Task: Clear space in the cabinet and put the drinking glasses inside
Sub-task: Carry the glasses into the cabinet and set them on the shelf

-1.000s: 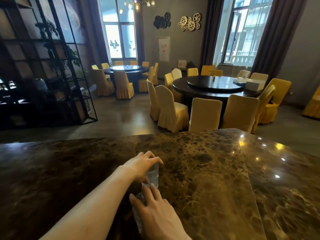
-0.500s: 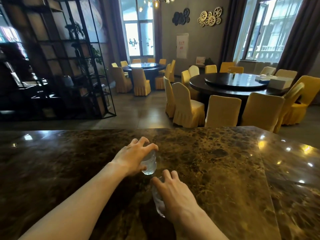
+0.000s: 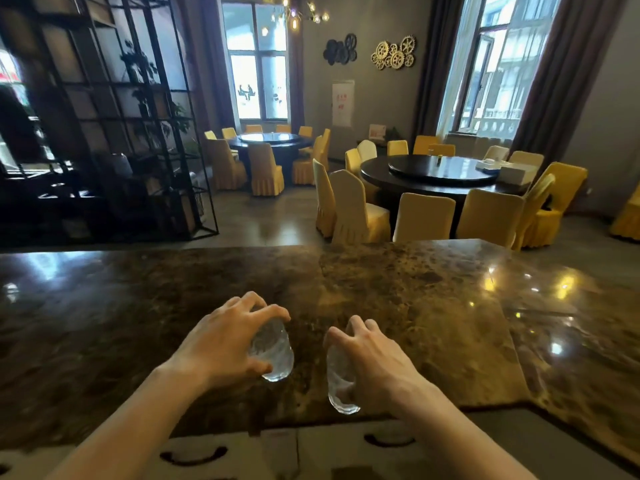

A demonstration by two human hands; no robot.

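Two clear textured drinking glasses are held above the brown marble counter (image 3: 415, 306), close to its near edge. My left hand (image 3: 221, 344) grips the left glass (image 3: 273, 355) from above, fingers over its top. My right hand (image 3: 374, 362) wraps the right glass (image 3: 337, 386), covering most of it. Both glasses appear lifted off the stone. No cabinet interior is in view.
Below the counter's near edge run white drawer fronts with dark curved handles (image 3: 194, 457). A black metal shelf frame (image 3: 114, 126) stands at the left. Beyond the counter are round dark tables (image 3: 436, 171) ringed by yellow-covered chairs (image 3: 422, 216).
Both hands have drawn back toward the counter's near edge with a glass each. The right hand now sits beside the left instead of behind it. The white drawer fronts have come into view.
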